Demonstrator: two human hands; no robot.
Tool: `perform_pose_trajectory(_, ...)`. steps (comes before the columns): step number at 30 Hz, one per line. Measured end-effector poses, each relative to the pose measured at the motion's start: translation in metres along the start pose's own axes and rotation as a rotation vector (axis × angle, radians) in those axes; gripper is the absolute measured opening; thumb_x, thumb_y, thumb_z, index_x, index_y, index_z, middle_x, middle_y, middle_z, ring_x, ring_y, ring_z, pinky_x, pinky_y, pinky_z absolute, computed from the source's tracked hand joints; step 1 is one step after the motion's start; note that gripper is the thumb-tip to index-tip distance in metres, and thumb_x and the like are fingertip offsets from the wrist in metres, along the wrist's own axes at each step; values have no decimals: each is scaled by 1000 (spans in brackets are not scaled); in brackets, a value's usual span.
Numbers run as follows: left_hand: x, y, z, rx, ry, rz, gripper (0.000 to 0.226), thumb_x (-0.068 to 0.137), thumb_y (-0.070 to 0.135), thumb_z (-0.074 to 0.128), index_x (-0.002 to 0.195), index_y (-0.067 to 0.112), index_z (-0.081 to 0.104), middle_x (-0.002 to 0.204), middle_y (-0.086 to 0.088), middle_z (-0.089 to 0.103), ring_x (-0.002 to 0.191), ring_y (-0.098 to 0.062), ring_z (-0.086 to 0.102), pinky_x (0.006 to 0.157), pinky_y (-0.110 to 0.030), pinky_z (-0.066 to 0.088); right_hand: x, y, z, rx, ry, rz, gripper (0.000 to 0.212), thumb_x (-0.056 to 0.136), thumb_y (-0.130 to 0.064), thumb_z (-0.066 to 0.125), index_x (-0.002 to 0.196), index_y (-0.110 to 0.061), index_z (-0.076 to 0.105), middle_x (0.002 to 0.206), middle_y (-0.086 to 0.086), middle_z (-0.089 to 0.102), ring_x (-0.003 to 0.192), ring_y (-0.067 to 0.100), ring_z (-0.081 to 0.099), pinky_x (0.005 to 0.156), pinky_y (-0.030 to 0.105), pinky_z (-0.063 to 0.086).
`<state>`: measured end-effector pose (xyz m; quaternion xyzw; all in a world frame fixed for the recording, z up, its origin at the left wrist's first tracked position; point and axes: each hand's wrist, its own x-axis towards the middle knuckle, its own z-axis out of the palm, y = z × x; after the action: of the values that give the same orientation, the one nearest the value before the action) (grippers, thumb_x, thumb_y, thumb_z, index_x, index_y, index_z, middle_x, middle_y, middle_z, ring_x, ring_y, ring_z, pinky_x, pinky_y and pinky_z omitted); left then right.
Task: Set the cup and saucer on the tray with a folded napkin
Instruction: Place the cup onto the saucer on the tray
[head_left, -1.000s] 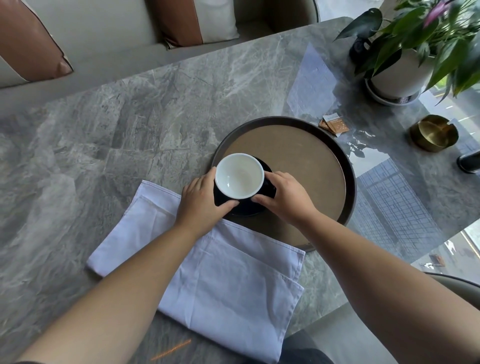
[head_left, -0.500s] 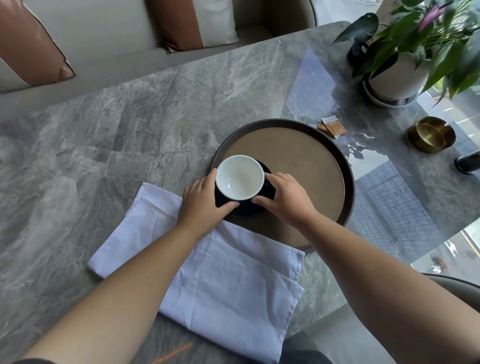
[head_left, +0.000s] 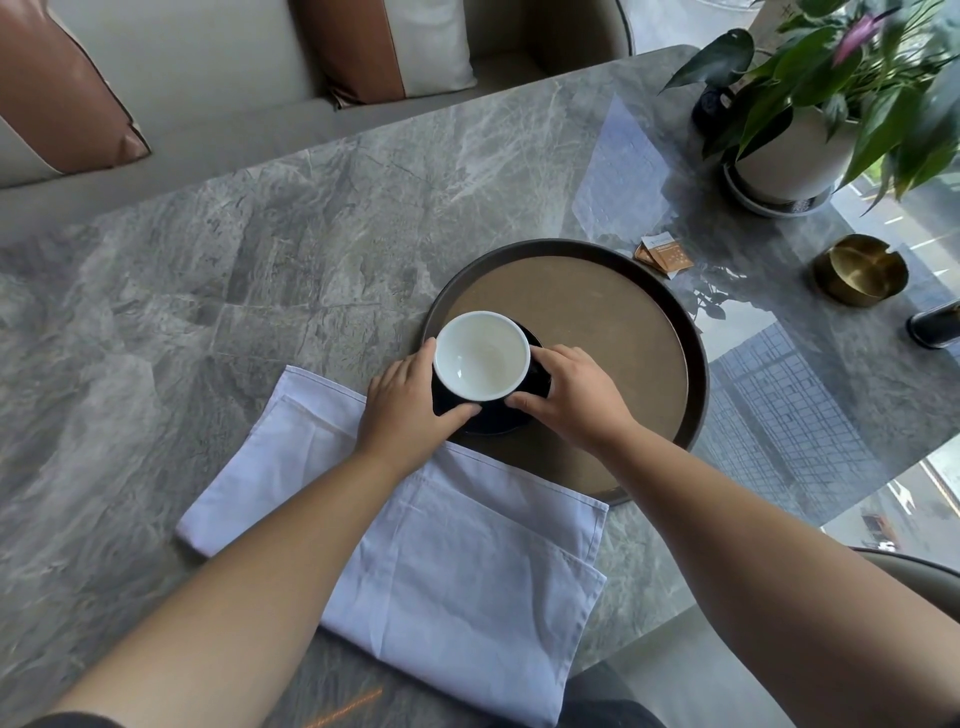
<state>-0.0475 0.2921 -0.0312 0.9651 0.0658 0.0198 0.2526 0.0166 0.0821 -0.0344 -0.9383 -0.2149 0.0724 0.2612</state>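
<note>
A cup (head_left: 482, 356) on its dark saucer (head_left: 511, 418) sits at the near-left of the round tray (head_left: 691, 332), and could tip if either side lifts unevenly. The left hand (head_left: 410, 402) and right hand (head_left: 574, 397), 2 forearms angled in, hold it between them over the folded napkin (head_left: 415, 545), which lies on the table overlapping the tray's near rim.

Glossy glazed ceramic cup (head_left: 482, 357); matt tray (head_left: 613, 332) inlay beneath it; creased woven cloth napkin (head_left: 452, 561) beside tray; polished marble table (head_left: 260, 249).
</note>
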Motion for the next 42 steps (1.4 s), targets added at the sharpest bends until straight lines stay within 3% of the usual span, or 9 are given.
perform_pose_trajectory(4, 0, -1, 0, 14, -3, 1, 94, 68, 59, 70, 142, 18, 30, 128, -9, 56, 118, -28, 48, 98, -42, 38, 0, 0, -1, -10, -9, 12, 65, 75, -52, 71, 131, -23, 54, 100, 1, 62, 95, 22, 52, 75, 26, 36)
perform_pose_trajectory(8, -1, -2, -5, 89, -26, -22, 106, 66, 72, 60, 146, 15, 20, 142, -11, 45, 129, -30, 40, 104, -44, 31, -4, -2, -6, -60, -29, 18, 84, 72, -62, 67, 139, -16, 43, 122, 6, 58, 110, 26, 51, 92, 36, 43)
perform_pose_trajectory(12, 1, 3, -20, 177, 7, 56, 102, 71, 78, 42, 147, 16, 15, 153, -8, 30, 138, -26, 28, 110, -45, 23, -11, -6, -21, -110, 33, -6, 91, 76, -71, 52, 144, -12, 35, 143, 9, 45, 130, 30, 41, 104, 44, 37)
perform_pose_trajectory(16, 13, 20, -38, 286, 65, 186, 91, 77, 71, 37, 146, 13, 22, 154, -8, 27, 141, -24, 22, 112, -43, 18, -12, -12, -39, -197, 114, -23, 84, 84, -63, 52, 145, -9, 34, 152, 12, 35, 141, 31, 29, 112, 46, 26)
perform_pose_trajectory(32, 15, 63, -56, 395, 70, 407, 85, 80, 65, 34, 143, 8, 30, 153, -12, 30, 142, -29, 21, 115, -47, 10, -51, -29, -77, -342, 203, 31, 81, 88, -62, 45, 147, -9, 32, 155, 10, 31, 146, 27, 19, 118, 45, 16)
perform_pose_trajectory(42, -20, 11, -72, 413, 17, 490, 83, 82, 63, 37, 144, 9, 25, 154, -11, 27, 143, -27, 17, 116, -48, 11, -120, -55, -48, -319, 229, 172, 78, 89, -57, 51, 146, -7, 34, 153, 12, 35, 145, 29, 22, 117, 47, 20)
